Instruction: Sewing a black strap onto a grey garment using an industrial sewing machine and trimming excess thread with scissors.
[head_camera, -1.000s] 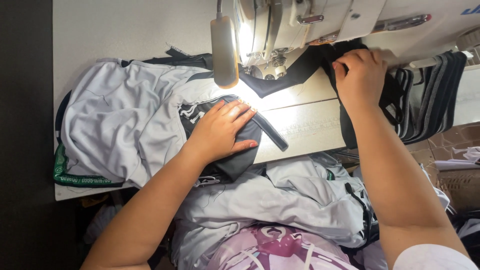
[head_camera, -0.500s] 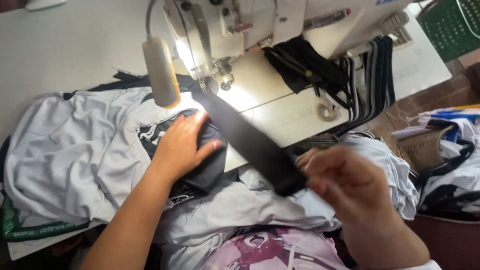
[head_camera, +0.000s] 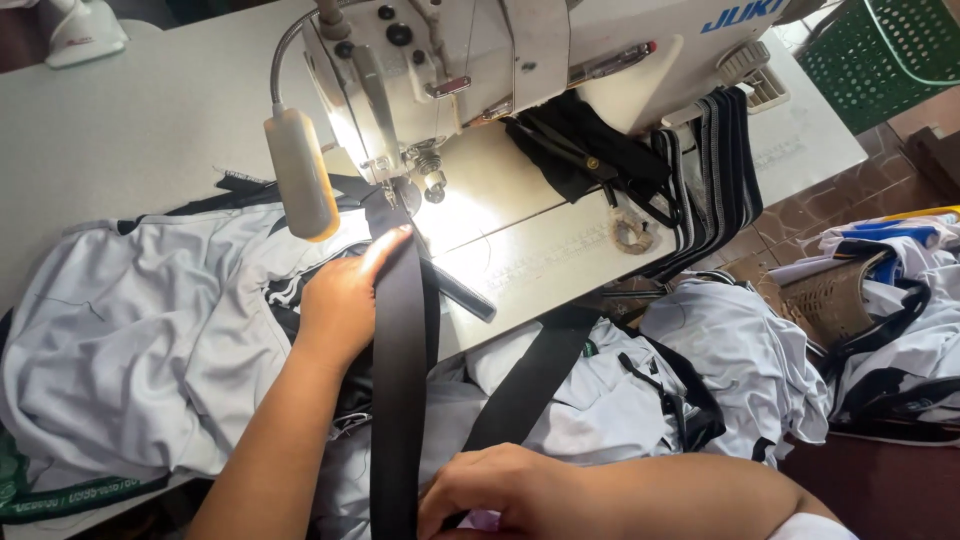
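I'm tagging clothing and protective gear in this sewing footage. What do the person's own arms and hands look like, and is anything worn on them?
Both are bare: no gloves, rings, watch or bracelets show on the left hand or the right hand. The left forearm is uncovered as far as the frame shows. A white sleeve edge appears on the right arm at the bottom of the frame.

One white industrial sewing machine (head_camera: 560, 50) at twelve o'clock; one cream gooseneck lamp (head_camera: 300, 175) at eleven; one green plastic basket (head_camera: 890, 45) at two; two bare hands, left hand (head_camera: 345, 300), right hand (head_camera: 500, 495).
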